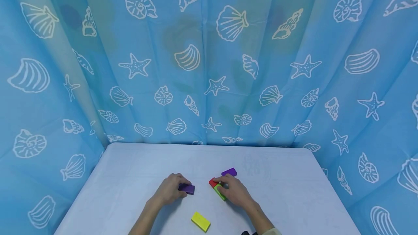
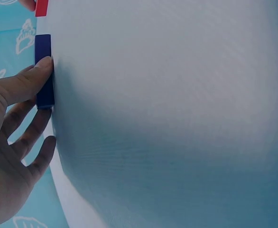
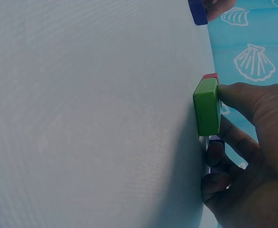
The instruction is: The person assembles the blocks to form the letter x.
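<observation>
My left hand grips a dark purple block over the white table; in the left wrist view its thumb lies across the block. To the right, my right hand holds a green block, with a red block at its far end. The right index fingertip reaches over the red block. In the right wrist view the thumb presses against the green block, while the red block shows behind it. Beyond the right hand lies a brighter purple block.
A yellow block lies near the front of the white table, between the forearms. Blue curtains with white shell prints hang behind the table and at both sides. A small black object shows at the bottom edge.
</observation>
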The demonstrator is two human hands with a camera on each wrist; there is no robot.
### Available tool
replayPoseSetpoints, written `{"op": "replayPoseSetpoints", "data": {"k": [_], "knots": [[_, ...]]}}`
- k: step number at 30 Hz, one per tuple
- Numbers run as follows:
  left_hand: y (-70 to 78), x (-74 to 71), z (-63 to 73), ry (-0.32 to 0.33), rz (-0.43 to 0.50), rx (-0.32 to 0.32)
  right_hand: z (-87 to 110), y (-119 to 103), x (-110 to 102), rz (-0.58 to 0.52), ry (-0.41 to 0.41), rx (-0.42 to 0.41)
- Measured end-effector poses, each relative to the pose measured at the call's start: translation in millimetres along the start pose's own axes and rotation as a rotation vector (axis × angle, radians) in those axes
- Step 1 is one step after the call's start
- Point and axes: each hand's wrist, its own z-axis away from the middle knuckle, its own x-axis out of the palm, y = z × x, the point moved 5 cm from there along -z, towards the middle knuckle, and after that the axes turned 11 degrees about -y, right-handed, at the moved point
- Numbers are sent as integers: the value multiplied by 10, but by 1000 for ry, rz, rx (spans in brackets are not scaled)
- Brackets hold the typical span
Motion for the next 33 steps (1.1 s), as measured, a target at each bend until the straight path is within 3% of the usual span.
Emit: {"op": "replayPoseSetpoints", "data": {"k": [18, 33], "knots": [[42, 31, -33, 16, -8, 11, 12, -5, -10, -10, 2, -9], [97, 37, -83, 42, -49, 59, 3, -6, -10, -26, -10, -12]]}}
